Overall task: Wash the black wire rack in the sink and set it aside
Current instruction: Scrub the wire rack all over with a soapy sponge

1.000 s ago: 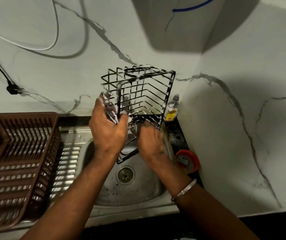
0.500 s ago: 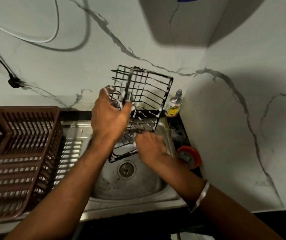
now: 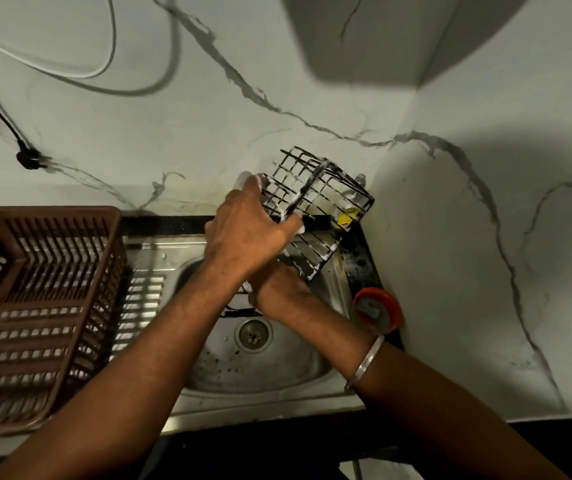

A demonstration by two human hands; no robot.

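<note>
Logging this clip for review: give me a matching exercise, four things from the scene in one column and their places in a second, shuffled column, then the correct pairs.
Things:
1. black wire rack
2. brown plastic basket
3. orange container
4. drain

Places:
A. on the counter ledge right of the sink, against the wall
B. held above the basin, soapy, gripped by the left hand
C. in the bottom of the basin
D. left of the basin, over the draining board

Pairs: 1-B, 2-D, 3-A, 4-C
</note>
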